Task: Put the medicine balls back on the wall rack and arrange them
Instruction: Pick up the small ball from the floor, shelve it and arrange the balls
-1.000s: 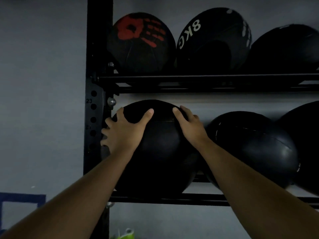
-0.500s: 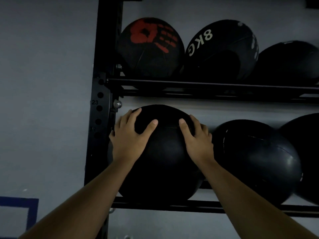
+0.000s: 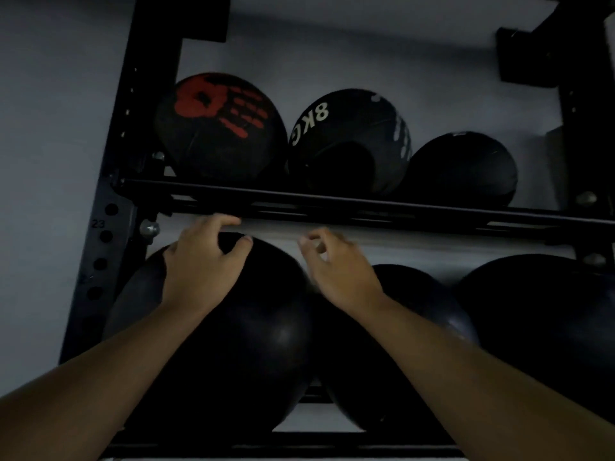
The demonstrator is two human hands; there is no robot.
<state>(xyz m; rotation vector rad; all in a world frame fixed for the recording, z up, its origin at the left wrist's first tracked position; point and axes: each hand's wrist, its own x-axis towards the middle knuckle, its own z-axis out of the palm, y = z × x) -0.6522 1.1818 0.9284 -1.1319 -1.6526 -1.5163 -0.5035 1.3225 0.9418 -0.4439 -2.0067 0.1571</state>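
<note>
A black wall rack (image 3: 332, 202) holds two rows of black medicine balls. On the lower shelf, the large leftmost ball (image 3: 239, 334) rests against the left upright. My left hand (image 3: 199, 264) lies on its top with fingers curled and apart. My right hand (image 3: 336, 271), blurred, hovers just off the ball's upper right, fingers loosely bent, holding nothing. Two more balls sit to the right on that shelf, one (image 3: 416, 327) in the middle, one (image 3: 545, 327) at the far right. Above stand a red-handprint ball (image 3: 219, 128), an 8KG ball (image 3: 349, 141) and a smaller plain ball (image 3: 462, 168).
The rack's left upright (image 3: 106, 247) has numbered holes and a bolt (image 3: 149, 227). A right upright (image 3: 582, 94) rises at the far right. The grey wall (image 3: 50, 128) lies behind and to the left. Little room is left between the lower balls and the upper rail.
Both hands have slid up off the front of the leftmost lower ball. The right hand has lifted clear of it. The view has tilted upward, showing more of the top shelf.
</note>
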